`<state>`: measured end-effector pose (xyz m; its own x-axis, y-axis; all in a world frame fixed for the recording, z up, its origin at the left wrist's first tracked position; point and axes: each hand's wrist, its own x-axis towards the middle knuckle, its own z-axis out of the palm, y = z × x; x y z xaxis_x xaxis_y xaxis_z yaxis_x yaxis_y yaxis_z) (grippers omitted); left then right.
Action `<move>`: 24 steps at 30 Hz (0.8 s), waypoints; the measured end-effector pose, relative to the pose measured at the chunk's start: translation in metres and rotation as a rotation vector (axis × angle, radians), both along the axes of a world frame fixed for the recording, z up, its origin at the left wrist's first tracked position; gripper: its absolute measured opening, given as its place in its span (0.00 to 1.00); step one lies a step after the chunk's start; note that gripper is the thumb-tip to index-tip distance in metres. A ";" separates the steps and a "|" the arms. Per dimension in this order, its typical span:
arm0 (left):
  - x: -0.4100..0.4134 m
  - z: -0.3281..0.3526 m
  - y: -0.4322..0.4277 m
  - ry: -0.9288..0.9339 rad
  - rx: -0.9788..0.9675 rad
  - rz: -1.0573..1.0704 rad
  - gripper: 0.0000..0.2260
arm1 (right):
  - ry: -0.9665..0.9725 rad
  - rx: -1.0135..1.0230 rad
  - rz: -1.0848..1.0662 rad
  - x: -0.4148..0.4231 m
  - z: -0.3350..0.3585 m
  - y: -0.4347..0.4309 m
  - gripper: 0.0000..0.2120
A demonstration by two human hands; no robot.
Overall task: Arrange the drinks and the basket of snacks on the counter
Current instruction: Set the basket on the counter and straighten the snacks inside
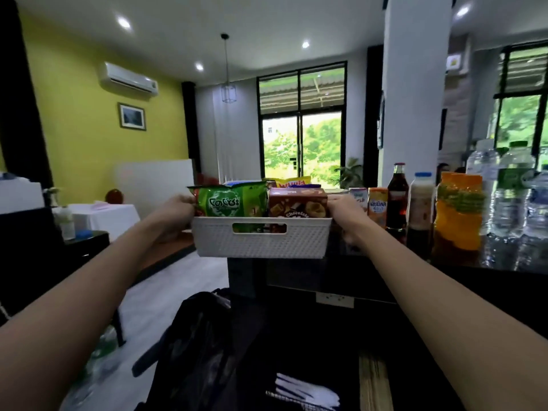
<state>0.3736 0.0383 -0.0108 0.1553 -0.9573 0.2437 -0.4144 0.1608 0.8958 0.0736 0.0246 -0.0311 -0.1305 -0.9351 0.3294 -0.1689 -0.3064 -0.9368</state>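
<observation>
The white basket sits between the two hands at the near left end of the dark desk; whether its base rests on the top or hangs just above it cannot be told. The left hand grips the basket's left side and the right hand grips its right side, each with fingers curled round the rim. Four snack packs show above the rim: a green bag just beside the left hand, a brown chocolate box just beside the right hand, and behind them a blue pack and a yellow pack. Right of the right hand the drinks stand in a row along the desk: two small cartons, one white touching or nearly touching that hand and one orange, then one dark cola bottle, one pale bottle with a blue cap, one orange juice bottle, and at least three clear water bottles farthest from the hand. The basket's left end juts past the desk's end, so under and left of the left hand there is only open floor; the right hand has little room, with the white carton close against it.
</observation>
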 end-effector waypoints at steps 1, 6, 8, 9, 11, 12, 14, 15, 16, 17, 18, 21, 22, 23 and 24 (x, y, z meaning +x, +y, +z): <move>-0.001 -0.003 -0.013 -0.011 0.009 -0.024 0.17 | 0.001 0.007 -0.029 0.000 -0.002 -0.009 0.12; 0.011 -0.014 -0.084 0.014 0.038 -0.130 0.13 | 0.034 0.048 -0.104 0.005 -0.012 -0.051 0.13; 0.013 -0.019 -0.104 0.024 0.050 -0.165 0.15 | 0.036 0.067 -0.111 0.007 -0.016 -0.068 0.12; 0.014 -0.020 -0.112 0.041 0.049 -0.182 0.16 | 0.040 0.080 -0.119 0.010 -0.018 -0.074 0.13; 0.018 -0.025 -0.129 0.082 0.045 -0.207 0.17 | 0.037 0.104 -0.128 0.010 -0.023 -0.085 0.14; 0.019 -0.028 -0.138 0.089 0.050 -0.212 0.18 | 0.032 0.117 -0.131 0.012 -0.026 -0.089 0.13; 0.019 -0.035 -0.153 0.083 0.062 -0.212 0.20 | 0.021 0.137 -0.139 0.012 -0.030 -0.096 0.10; 0.017 -0.037 -0.159 0.080 0.069 -0.218 0.19 | 0.015 0.144 -0.141 0.011 -0.031 -0.099 0.10; 0.015 -0.039 -0.162 0.087 0.067 -0.224 0.18 | 0.009 0.145 -0.139 0.010 -0.031 -0.100 0.10; 0.013 -0.039 -0.165 0.107 0.060 -0.232 0.18 | 0.005 0.141 -0.136 0.010 -0.031 -0.102 0.11; 0.011 -0.039 -0.169 0.123 0.054 -0.246 0.18 | 0.002 0.134 -0.134 0.009 -0.031 -0.103 0.11; 0.004 -0.041 -0.174 0.177 0.028 -0.270 0.16 | 0.014 0.109 -0.134 0.007 -0.037 -0.106 0.13; 0.003 -0.042 -0.177 0.227 -0.001 -0.255 0.15 | 0.043 0.094 -0.139 0.006 -0.040 -0.108 0.13; 0.001 -0.044 -0.177 0.307 -0.033 -0.240 0.14 | 0.083 0.071 -0.148 0.006 -0.042 -0.108 0.14; 0.001 -0.048 -0.177 0.393 -0.052 -0.224 0.13 | 0.138 0.039 -0.165 0.007 -0.043 -0.106 0.15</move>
<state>0.3746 -0.1388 -0.0587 0.0359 -0.9659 0.2565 0.0060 0.2569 0.9664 0.0806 -0.0816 -0.0744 -0.2393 -0.9171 0.3188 -0.3415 -0.2278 -0.9118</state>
